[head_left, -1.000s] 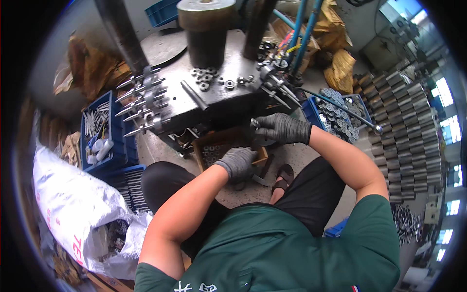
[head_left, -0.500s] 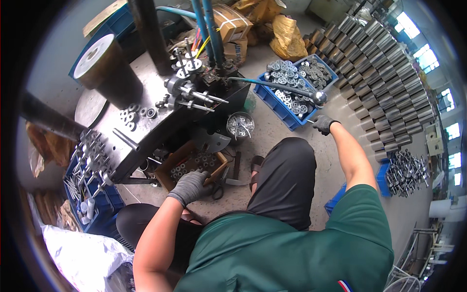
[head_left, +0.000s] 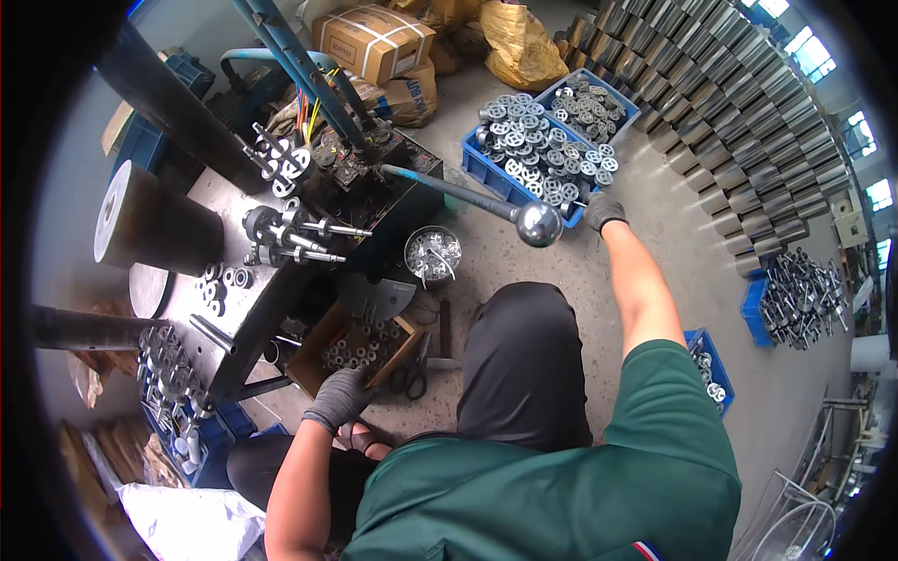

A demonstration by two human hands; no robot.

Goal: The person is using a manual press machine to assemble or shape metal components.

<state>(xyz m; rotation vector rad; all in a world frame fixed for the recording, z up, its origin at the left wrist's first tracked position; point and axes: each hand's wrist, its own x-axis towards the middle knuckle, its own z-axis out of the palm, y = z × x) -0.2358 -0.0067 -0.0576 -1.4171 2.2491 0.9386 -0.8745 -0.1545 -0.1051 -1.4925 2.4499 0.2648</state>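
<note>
My right hand (head_left: 605, 209), in a grey glove, is closed around a thin metal rod (head_left: 578, 204) at the near right corner of a blue crate (head_left: 497, 174). Round spoked metal parts (head_left: 524, 140) fill that crate, some of them on short shafts. At the near edge of a wooden box (head_left: 398, 353) is my gloved left hand (head_left: 337, 400). Its fingertips merge with the dark inside of the box, so their grip is hidden. Small metal rings (head_left: 351, 355) lie in the box.
A blue lever with a steel ball (head_left: 539, 224) juts from the press toward my right hand. The steel bench (head_left: 182, 299) carries shafts and rings. A bowl of small parts (head_left: 432, 254) stands on the floor. Stacked metal cylinders (head_left: 711, 131) line the right side.
The view has shifted, and the lever's ball end appears further left and lower. My right hand stays by the crate with the rod; my left hand remains at the wooden box.
</note>
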